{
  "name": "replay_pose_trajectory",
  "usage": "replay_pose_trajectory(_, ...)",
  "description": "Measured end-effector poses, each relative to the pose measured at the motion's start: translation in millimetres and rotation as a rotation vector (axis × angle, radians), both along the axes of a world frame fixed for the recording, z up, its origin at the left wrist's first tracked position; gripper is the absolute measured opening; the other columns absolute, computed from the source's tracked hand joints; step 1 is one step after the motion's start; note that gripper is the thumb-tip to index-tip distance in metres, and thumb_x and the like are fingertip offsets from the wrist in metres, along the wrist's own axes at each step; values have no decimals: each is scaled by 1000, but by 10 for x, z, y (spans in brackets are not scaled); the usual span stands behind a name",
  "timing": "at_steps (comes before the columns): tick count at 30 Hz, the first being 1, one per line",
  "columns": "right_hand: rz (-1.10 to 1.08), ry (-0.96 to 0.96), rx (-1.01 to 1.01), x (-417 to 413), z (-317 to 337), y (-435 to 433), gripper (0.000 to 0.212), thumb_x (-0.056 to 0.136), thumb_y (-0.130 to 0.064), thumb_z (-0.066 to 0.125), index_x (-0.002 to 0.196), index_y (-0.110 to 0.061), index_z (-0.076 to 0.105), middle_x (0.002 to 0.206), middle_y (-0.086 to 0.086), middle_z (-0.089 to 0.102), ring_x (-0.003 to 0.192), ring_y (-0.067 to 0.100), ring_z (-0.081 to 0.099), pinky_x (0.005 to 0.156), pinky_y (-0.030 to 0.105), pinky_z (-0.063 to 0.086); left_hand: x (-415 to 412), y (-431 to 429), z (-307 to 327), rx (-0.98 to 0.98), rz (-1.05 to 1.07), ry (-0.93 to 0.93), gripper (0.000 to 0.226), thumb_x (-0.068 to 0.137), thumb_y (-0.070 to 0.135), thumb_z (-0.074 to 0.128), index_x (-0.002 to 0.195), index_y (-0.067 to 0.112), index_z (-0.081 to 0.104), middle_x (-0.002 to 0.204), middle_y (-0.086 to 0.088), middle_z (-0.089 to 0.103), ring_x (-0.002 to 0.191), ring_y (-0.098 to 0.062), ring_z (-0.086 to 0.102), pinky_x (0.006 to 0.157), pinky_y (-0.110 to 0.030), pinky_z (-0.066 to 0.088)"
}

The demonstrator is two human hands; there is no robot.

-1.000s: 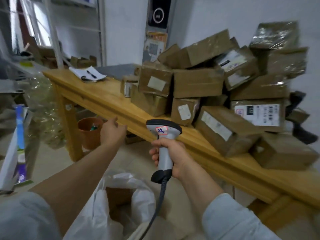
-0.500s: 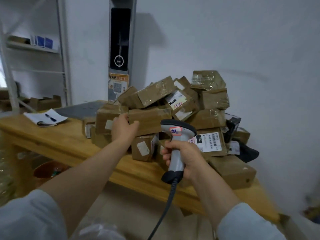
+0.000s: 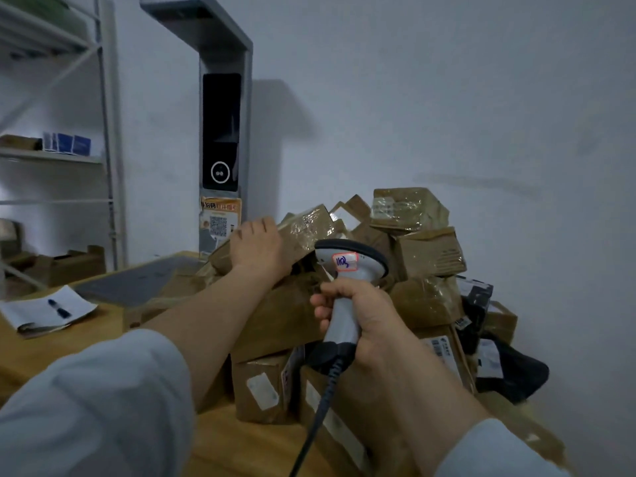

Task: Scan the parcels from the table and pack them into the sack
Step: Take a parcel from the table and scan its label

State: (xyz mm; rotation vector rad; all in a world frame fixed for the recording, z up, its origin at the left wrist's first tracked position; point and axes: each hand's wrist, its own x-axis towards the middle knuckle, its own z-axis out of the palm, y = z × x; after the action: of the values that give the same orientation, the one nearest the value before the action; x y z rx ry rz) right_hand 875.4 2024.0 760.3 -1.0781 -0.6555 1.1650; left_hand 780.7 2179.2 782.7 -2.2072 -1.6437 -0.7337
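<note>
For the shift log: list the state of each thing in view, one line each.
Left hand: grips a parcel atop the pile.
Right hand: grips the scanner, upright.
Pile: heaped on the table, taped shut.
Pen: lying on papers.

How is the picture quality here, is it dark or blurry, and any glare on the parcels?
Head view: dim, bluish light overall; tape on the parcel under the left hand catches glare; the scanner in the right hand is sharp enough to show its handwritten label; the left sleeve looks soft; the wide lens bows the shelf frame at left.
</note>
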Motion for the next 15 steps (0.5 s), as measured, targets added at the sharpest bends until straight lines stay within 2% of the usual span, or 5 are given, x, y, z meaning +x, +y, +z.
replay_pose_trajectory(3,-21,-7,-14,121,-53,113,32,81,-4,65,111,3,56,62,10,68,44,16,60,43,24,47,123,159,-12,-51,37,66,112,74,43,75,149,0,3,144,-23,35,134,-38,34,109,-49,29)
replay_pose_trajectory(5,-24,-10,-19,209,-85,164,32,81,-4,65,111,3,56,61,10,68,45,16,61,43,24,48,179,213,-34,-35,39,116,114,75,40,77,149,-1,1,142,-23,37,132,-38,37,106,-48,33)
replay_pose_trajectory(8,-7,-8,-9,302,-109,220,28,81,-4,65,108,3,58,63,11,68,45,15,60,43,23,47,232,275,-53,20,5,169,93,79,32,74,144,-4,19,137,-20,43,126,-33,42,98,-43,44)
replay_pose_trajectory(10,-12,-4,-6,326,-121,245,24,82,-3,64,104,5,59,62,11,67,44,15,59,41,22,47,196,291,-28,20,-12,132,81,77,31,75,137,-2,31,132,-18,46,122,-32,45,92,-41,46)
replay_pose_trajectory(15,-54,-4,27,327,-118,189,33,81,-3,67,111,6,58,66,11,69,46,15,61,42,22,48,49,194,144,143,-62,51,74,80,37,73,132,1,35,129,-16,48,119,-31,47,90,-38,44)
